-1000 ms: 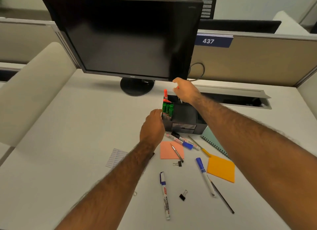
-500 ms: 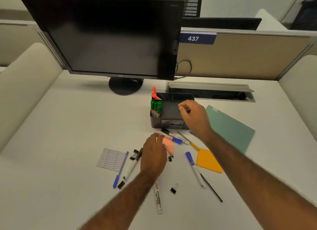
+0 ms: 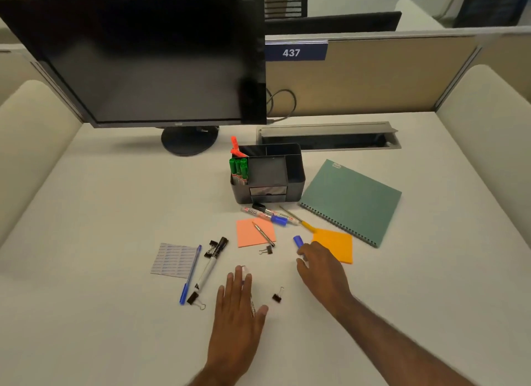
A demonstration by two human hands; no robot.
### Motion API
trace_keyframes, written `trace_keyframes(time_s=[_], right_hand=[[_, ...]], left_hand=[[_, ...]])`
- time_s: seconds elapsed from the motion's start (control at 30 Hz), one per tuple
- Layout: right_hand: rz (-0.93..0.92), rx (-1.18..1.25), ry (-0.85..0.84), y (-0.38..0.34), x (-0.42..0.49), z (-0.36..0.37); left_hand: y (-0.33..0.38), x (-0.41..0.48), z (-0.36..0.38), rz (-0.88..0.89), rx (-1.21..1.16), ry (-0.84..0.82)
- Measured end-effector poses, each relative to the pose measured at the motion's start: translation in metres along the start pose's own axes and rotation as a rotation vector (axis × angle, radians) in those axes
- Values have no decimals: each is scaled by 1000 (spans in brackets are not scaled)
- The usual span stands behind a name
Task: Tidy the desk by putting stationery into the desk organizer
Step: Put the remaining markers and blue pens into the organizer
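My left hand [image 3: 238, 308] flat, fingers straight, lying over white marker [image 3: 253, 309]. My right hand [image 3: 320, 270] curled over blue-capped marker [image 3: 298, 241], beside orange pad [image 3: 336, 246]; grip unclear. Binder clip [image 3: 277, 296] between hands. Desk organizer [image 3: 297, 181] beyond, two markers [image 3: 268, 213] and pink note [image 3: 250, 233] in between.

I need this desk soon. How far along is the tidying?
Early. Done: green markers and an orange highlighter stand in the organizer. In hand: left hand lies flat on a white marker; right hand touches a blue-capped marker. Left: other markers, pens, clips, sticky notes.
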State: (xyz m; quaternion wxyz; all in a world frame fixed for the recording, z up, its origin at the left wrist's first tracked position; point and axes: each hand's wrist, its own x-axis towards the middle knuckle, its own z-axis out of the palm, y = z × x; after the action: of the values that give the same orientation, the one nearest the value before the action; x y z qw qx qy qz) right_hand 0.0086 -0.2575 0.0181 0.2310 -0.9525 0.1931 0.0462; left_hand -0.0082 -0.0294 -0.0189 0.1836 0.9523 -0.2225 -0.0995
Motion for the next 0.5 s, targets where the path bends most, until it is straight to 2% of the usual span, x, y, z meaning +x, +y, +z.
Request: trace_keyframes(time_s=[0.13,0.3,0.37,0.5], right_hand=[[-35,31,-82,-16,-4,11],[-110,36,-165,-55,-5,29],[-105,20,-194,-73,-4,37],[-91,-38,-216,-97,0,50]], left_hand=[[-20,-1,-3,-54,-28,20],[-34,7,-13,-224,-19,185],[-33,7,-14,-190,-10,212],[-15,3,-13,-153,-25,95]])
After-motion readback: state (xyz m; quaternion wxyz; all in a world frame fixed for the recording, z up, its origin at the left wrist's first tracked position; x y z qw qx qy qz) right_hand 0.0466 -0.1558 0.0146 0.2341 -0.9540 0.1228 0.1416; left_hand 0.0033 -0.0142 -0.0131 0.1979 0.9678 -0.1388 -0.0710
